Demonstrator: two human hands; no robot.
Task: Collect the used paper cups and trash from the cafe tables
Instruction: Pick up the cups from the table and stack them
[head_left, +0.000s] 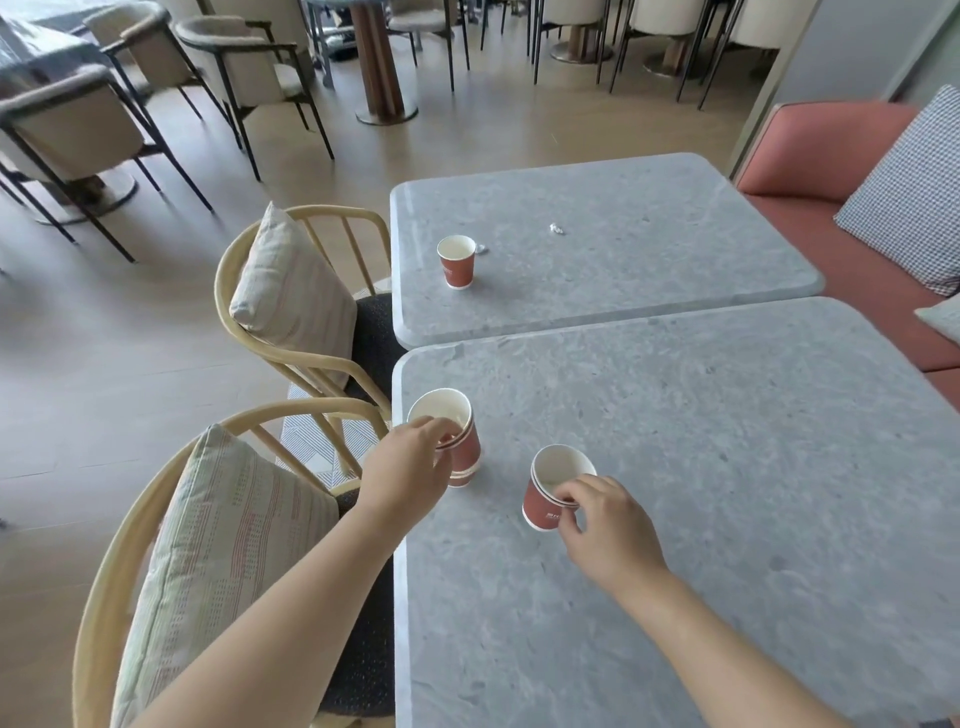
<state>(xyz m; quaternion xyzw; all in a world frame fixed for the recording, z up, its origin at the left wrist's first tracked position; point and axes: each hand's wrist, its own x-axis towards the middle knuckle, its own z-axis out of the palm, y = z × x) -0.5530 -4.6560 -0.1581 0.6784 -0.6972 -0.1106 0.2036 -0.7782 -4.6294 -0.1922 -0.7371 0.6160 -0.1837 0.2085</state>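
The left hand (410, 462) is pinching in its grip the rim of nested red paper cups (466, 448) by the left edge of the near table (727, 467). The right hand (608, 525) is grasping the rim of a second nested pair (541, 500), tilted, nearby. On the far table (649, 197) a lone red cup (456, 265) and a crumpled foil scrap (557, 228) are sitting apart. Cushioned wooden chairs (291, 306) are crowding the left side.

Near chair (291, 408): pale bent wood with a spindle back, at your lower left.
Near cushion (228, 545): striped, leaning upright against that chair's back.
Far chair (332, 210): same build, just beyond the first.
Far cushion (291, 291): striped, also propped against the back.
Sofa (821, 140): terracotta, on your right, with a checked pillow (909, 192) resting on it.
Floor (130, 364): light wood planks.
Background: you have beige armchairs (67, 130) on black legs ahead.
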